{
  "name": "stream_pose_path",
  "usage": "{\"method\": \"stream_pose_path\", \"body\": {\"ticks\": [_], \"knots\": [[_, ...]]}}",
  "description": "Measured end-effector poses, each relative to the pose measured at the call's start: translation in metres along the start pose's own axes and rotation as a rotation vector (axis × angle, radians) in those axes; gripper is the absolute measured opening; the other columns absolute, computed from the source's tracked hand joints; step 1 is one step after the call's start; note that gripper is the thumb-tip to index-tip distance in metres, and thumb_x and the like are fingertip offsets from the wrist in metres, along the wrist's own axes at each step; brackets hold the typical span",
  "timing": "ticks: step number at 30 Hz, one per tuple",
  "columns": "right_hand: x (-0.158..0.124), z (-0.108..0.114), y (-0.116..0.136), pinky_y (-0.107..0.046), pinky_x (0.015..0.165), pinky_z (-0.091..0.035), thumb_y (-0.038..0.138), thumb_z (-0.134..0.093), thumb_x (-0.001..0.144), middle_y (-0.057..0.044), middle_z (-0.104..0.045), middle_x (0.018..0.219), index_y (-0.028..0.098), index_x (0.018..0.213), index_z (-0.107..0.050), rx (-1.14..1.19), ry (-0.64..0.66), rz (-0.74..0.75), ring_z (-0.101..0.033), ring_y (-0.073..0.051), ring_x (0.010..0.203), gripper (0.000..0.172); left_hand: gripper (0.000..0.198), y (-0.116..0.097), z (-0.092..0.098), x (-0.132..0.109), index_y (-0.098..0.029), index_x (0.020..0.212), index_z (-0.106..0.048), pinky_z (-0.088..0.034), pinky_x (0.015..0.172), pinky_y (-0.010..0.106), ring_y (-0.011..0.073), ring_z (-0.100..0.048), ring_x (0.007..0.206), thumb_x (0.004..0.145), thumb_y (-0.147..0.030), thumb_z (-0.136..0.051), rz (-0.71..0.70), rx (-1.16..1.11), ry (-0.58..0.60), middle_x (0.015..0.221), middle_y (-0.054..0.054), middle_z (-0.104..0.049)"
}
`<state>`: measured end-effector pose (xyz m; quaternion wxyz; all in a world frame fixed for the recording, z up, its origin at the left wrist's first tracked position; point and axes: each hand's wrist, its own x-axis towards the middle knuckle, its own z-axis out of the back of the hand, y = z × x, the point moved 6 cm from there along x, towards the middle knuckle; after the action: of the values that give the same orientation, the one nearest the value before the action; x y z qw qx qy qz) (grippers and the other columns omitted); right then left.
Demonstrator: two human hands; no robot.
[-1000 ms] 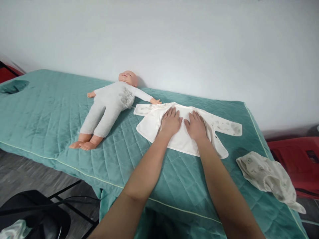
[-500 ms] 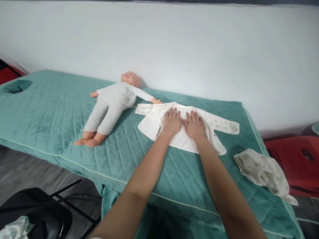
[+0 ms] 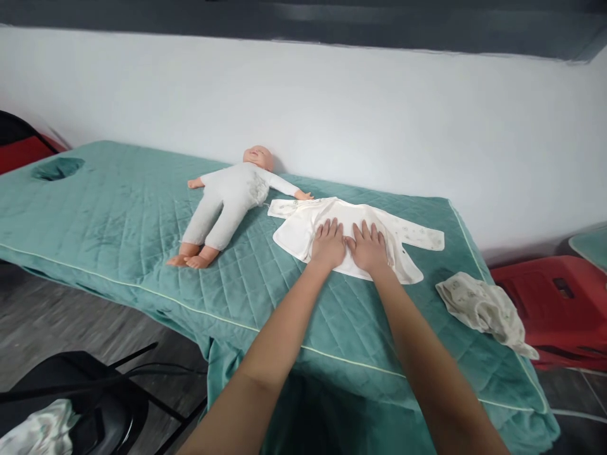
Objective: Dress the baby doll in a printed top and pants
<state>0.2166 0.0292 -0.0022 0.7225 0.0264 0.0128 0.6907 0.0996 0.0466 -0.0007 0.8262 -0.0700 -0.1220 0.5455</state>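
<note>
A white wall (image 3: 303,114) runs behind a long bed (image 3: 118,215) in a teal quilted cover, which has a dark oval hole near its far left end. A red seat (image 3: 550,303) stands beside the bed on your right, and a black chair (image 3: 95,404) sits on the floor at lower left. A doll (image 3: 227,202) in pale grey lies face up on the bed, its head against the wall, arms out and bare feet towards you. Just right of the doll a white shirt (image 3: 294,234) lies spread flat, its sleeves stretched to either side; the near sleeve tip almost meets the doll's hand. Further right, close to the bed's edge and apart from the shirt, a crumpled printed cloth (image 3: 478,306) lies in a heap. Your left hand (image 3: 328,243) and right hand (image 3: 367,246) rest palm down on the middle of the shirt, side by side with thumbs nearly touching. Each grip is spread flat, fingers pointing to the wall, pressing on the fabric and pinching nothing.
</note>
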Motion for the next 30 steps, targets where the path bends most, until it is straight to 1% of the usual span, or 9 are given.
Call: {"method": "stream_pose_path", "body": {"ticks": [5,9,15,18,22,24,26,28,30], "knots": [[-0.010,0.000,0.002,-0.054,0.126,-0.017,0.052,-0.020,0.106,-0.010,-0.015,0.171,0.021,0.163,-0.025,0.003,0.031,-0.006,-0.013,-0.036,0.158,0.066,0.059,0.000,0.001,-0.016,-0.010,0.158,-0.035,-0.019,0.129,0.047,0.0293,-0.021,0.157,0.105,-0.033,-0.021,0.006,-0.007,-0.009,0.168,0.012,-0.027],[-0.018,0.001,0.005,-0.055,0.125,-0.017,0.053,-0.022,0.105,-0.010,-0.016,0.171,0.021,0.163,-0.026,0.004,0.035,-0.008,-0.013,-0.038,0.157,0.066,0.058,-0.002,0.005,-0.026,-0.011,0.157,-0.037,-0.021,0.128,0.048,0.0290,-0.025,0.156,0.105,-0.032,-0.022,-0.016,-0.002,-0.040,0.167,0.012,-0.030],[-0.037,0.002,0.009,-0.056,0.123,-0.021,0.053,-0.027,0.105,-0.011,-0.019,0.170,0.021,0.162,-0.029,-0.029,0.004,0.033,-0.017,-0.039,0.157,0.065,0.054,-0.004,0.009,-0.047,-0.014,0.154,-0.043,-0.025,0.127,0.050,0.0290,-0.028,0.155,0.106,-0.033,-0.026,-0.033,0.029,-0.069,0.165,0.011,-0.034],[-0.065,0.004,0.015,-0.057,0.122,-0.024,0.050,-0.030,0.106,-0.013,-0.024,0.169,0.019,0.160,-0.034,-0.045,-0.064,0.098,-0.021,-0.039,0.156,0.063,0.053,-0.006,0.016,-0.072,-0.015,0.153,-0.045,-0.027,0.126,0.050,0.0294,-0.031,0.154,0.106,-0.033,-0.027,-0.067,0.030,-0.093,0.164,0.011,-0.037],[-0.121,0.006,0.026,-0.060,0.123,-0.023,0.049,-0.028,0.106,-0.011,-0.029,0.167,0.019,0.158,-0.039,-0.017,-0.160,0.217,-0.023,-0.035,0.156,0.061,0.052,0.002,0.037,-0.126,-0.018,0.153,-0.043,-0.024,0.128,0.047,0.0257,-0.026,0.156,0.107,-0.036,-0.029,-0.184,-0.003,-0.151,0.165,0.007,-0.035],[-0.144,0.010,0.033,-0.060,0.124,-0.021,0.049,-0.026,0.106,-0.008,-0.027,0.168,0.021,0.158,-0.038,0.007,-0.171,0.250,-0.022,-0.033,0.156,0.061,0.049,0.020,0.053,-0.152,-0.021,0.153,-0.043,-0.025,0.129,0.044,0.0230,-0.023,0.157,0.106,-0.036,-0.033,-0.249,-0.038,-0.175,0.166,0.005,-0.033],[-0.155,0.017,0.043,-0.058,0.126,-0.020,0.050,-0.027,0.105,-0.007,-0.025,0.169,0.022,0.160,-0.034,0.042,-0.157,0.274,-0.020,-0.031,0.157,0.062,0.047,0.054,0.074,-0.172,-0.021,0.150,-0.045,-0.027,0.129,0.041,0.0207,-0.026,0.156,0.105,-0.033,-0.038,-0.244,-0.097,-0.243,0.164,0.006,-0.038],[-0.151,0.027,0.061,-0.057,0.127,-0.020,0.050,-0.029,0.103,-0.006,-0.025,0.169,0.025,0.161,-0.032,0.097,-0.137,0.321,-0.018,-0.029,0.158,0.063,0.044,0.102,0.103,-0.186,-0.020,0.146,-0.048,-0.031,0.127,0.044,0.0210,-0.030,0.154,0.104,-0.029,-0.042,-0.177,-0.163,-0.384,0.159,0.010,-0.045],[-0.130,0.040,0.084,-0.055,0.128,-0.021,0.049,-0.031,0.103,-0.005,-0.027,0.168,0.026,0.160,-0.033,0.182,-0.130,0.381,-0.019,-0.027,0.158,0.062,0.040,0.159,0.133,-0.193,-0.024,0.141,-0.052,-0.035,0.124,0.048,0.0230,-0.037,0.151,0.102,-0.027,-0.046,-0.064,-0.208,-0.539,0.155,0.011,-0.049]]}}
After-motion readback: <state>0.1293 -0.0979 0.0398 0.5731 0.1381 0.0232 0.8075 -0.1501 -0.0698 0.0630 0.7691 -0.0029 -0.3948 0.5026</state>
